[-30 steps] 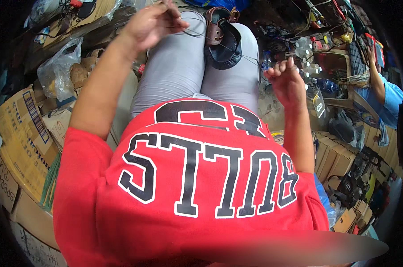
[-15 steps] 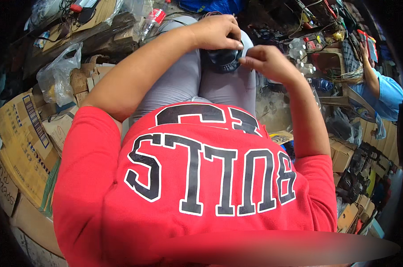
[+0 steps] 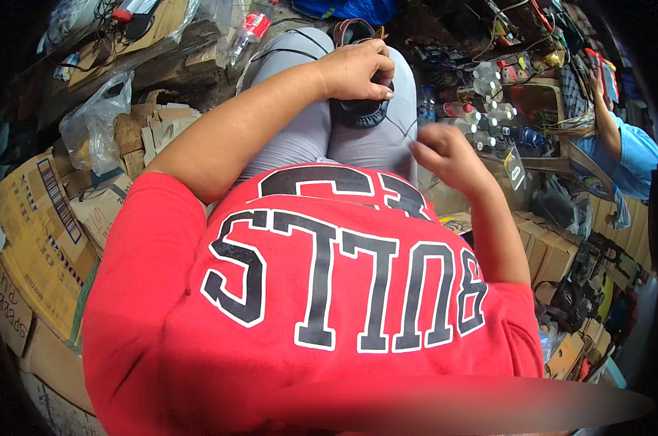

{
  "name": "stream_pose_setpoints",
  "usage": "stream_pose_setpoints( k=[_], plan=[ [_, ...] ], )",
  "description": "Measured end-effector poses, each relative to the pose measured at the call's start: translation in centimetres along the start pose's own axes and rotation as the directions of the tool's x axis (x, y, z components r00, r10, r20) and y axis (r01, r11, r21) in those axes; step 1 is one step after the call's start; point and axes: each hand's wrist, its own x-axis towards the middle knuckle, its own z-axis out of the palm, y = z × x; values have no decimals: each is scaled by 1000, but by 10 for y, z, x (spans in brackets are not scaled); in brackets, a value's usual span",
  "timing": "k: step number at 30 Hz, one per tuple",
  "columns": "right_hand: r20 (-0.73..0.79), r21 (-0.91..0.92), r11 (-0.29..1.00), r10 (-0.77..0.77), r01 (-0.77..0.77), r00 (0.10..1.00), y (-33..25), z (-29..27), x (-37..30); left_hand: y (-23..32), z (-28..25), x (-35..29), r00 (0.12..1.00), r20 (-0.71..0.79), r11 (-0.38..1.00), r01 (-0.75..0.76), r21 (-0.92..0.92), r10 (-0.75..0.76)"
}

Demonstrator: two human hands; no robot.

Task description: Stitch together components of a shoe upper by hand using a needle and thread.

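Observation:
A dark shoe (image 3: 363, 115) rests on my lap between the knees. It has a black, stitched-looking rounded end and a brownish opening at the far end. My left hand (image 3: 358, 70) lies over its middle with curled fingers, gripping it and hiding much of it. From the shoe a thin dark thread (image 3: 404, 133) runs right across my grey trouser leg. At the end of that line is my right hand (image 3: 445, 154), slightly blurred, its fingers pinched together beside my right thigh.
Several plastic bottles (image 3: 487, 109) stand to the right, past my knee. Cardboard boxes (image 3: 42, 240) and a clear plastic bag (image 3: 96, 123) crowd the left. A red-labelled bottle (image 3: 255, 27) lies beyond my left knee. Another person in a blue shirt (image 3: 630, 156) is at far right.
My right hand has moved away from the shoe, right and toward my body, with the thread stretched out behind it. My left hand has stayed on the shoe, shifting slightly nearer.

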Motion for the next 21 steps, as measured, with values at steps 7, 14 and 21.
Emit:
stream_pose_setpoints(
  k=[7,14,21],
  plan=[
    [-268,29,990,-125,138,955,-5,-3,-9,-8,-18,7,978,192,982,-46,-182,81],
    [-227,-174,982,-117,78,967,-8,10,21,-12,-22,9,941,338,964,87,-252,3],
    [-226,-226,974,-57,5,973,-15,6,25,-10,-23,12,924,382,950,149,-274,-35]
  ],
)
